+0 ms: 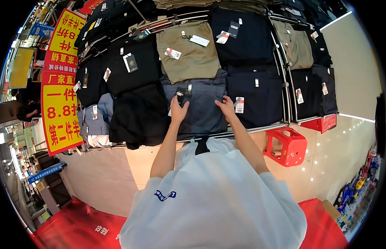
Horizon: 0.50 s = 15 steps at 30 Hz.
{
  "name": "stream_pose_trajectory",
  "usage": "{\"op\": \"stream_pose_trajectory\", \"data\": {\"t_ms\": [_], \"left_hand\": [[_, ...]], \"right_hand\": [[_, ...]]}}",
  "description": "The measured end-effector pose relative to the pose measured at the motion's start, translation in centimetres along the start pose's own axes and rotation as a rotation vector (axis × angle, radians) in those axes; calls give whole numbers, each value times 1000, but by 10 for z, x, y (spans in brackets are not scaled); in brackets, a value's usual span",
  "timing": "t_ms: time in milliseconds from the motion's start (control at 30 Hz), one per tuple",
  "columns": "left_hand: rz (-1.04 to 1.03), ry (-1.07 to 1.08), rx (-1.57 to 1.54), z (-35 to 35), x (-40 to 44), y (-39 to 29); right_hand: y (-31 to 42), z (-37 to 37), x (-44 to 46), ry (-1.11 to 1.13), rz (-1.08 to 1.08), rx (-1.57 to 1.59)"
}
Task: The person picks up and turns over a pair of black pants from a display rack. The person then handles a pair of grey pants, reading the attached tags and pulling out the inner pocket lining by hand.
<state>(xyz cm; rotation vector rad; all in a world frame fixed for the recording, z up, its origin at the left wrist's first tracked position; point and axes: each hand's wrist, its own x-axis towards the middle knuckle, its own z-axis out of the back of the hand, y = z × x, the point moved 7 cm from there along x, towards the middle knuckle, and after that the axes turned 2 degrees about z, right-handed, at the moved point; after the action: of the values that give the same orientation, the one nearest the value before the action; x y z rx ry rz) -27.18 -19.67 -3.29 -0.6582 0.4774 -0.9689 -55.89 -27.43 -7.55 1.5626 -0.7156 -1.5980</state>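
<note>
Folded grey-blue trousers [201, 110] lie at the front middle of a display rack, under both hands. My left hand [179, 111] rests at their left side near the waistband, fingers apart, beside a dark hanging tag [180, 94]. On the right side of the same trousers lies my right hand [227, 107], its fingers spread on the cloth, close to a white and red tag [239, 105] on navy trousers [263, 110]. Olive trousers [189, 58] with tags are just behind. To the left sits a rumpled black garment [139, 118].
A red plastic stool [286, 147] stands on the floor right of the rack. A red and yellow sign [60, 95] edges the rack's left. Metal rails [284, 79] divide the piles. Packaged goods [354, 195] stand at the lower right.
</note>
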Motion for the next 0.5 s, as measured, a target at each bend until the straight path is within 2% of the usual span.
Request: {"op": "stream_pose_trajectory", "data": {"t_ms": [67, 200, 300, 333, 500], "left_hand": [[82, 90, -121, 5, 14, 2], [-8, 111, 44, 28, 37, -12], [30, 150, 72, 33, 58, -6], [132, 196, 4, 33, 65, 1], [302, 238, -101, 25, 85, 29]], "right_hand": [[7, -2, 10, -33, -31, -44], [21, -3, 25, -58, -38, 38], [26, -4, 39, -6, -54, 17], [27, -4, 42, 16, -69, -7], [19, -10, 64, 39, -67, -99]]}}
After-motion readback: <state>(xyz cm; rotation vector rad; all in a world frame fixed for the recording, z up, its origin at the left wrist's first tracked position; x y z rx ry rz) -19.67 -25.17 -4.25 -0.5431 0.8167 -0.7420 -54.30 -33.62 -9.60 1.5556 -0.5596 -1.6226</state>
